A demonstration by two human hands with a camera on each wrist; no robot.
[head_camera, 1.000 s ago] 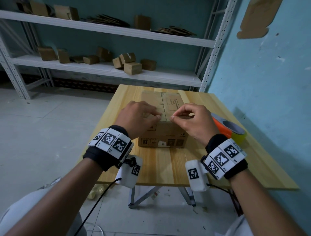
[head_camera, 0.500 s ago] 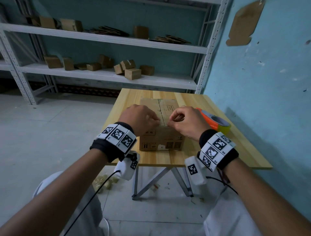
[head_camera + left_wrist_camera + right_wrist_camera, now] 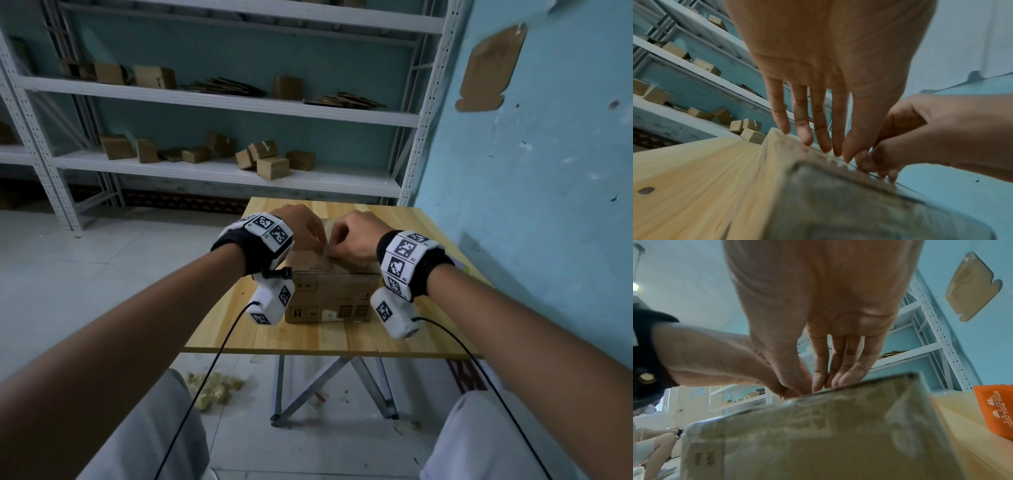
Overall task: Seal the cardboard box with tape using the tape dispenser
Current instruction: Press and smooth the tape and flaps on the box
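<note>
From the head view, we are leaning over the cardboard box (image 3: 329,291), which is sitting on the tabletop (image 3: 308,335). Our left hand (image 3: 301,228) and right hand (image 3: 356,240) are meeting over the middle of the box's top, so we judge we are closing the flaps, or perhaps pressing tape along the seam; we cannot tell whether tape is there. The dispenser is hidden in this view. Beyond the box, metal shelves (image 3: 222,168) are holding small cartons against a blue wall (image 3: 531,154).

From the left wrist view, the left hand's fingers (image 3: 819,126) are stretching straight down, tips touching the box's top edge, gripping nothing. The right hand's curled fingers are working just beside them.

From the right wrist view, the right hand's thumb and forefinger are pinching together at the box's top edge; what they are holding is too small to tell. The orange tape dispenser (image 3: 995,410) is lying on the tabletop to the right of the box, untouched. Next, we judge, one hand needs to hold the flaps while the right is reaching for it.
</note>
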